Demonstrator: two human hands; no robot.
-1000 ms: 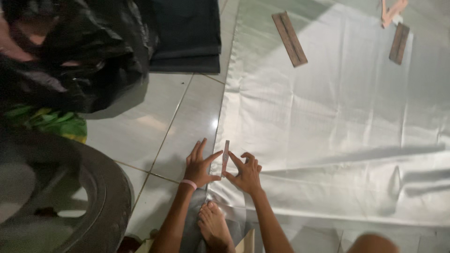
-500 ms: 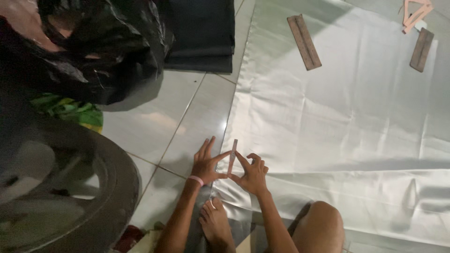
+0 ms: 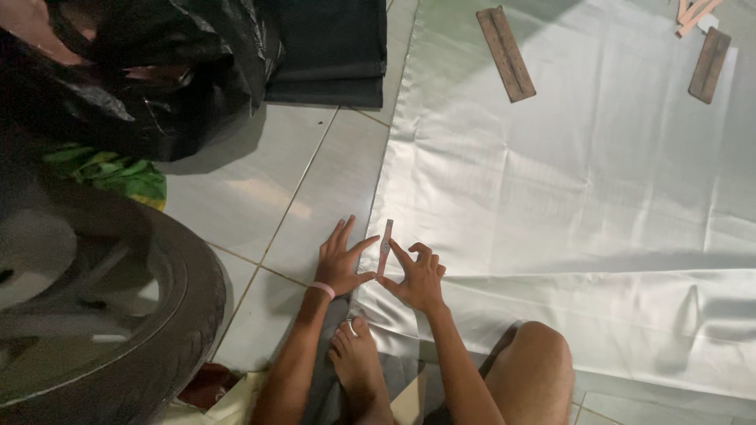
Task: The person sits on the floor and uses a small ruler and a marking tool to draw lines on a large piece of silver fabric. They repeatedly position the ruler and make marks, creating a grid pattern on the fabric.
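Head view: left hand (image 3: 340,264) and right hand (image 3: 417,277) pinch a small flat strip (image 3: 384,247) at the pale satin cloth's (image 3: 567,181) edge; their grip is closed on it. Most of the cloth looks unworked.

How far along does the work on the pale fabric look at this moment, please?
Done: the pale satin fabric is spread over the tiled floor, with brown strips lying on its far part. In hand: the left hand and right hand pinch a small narrow strip at the cloth's near left edge. Left: the near edge still lies folded and rumpled.
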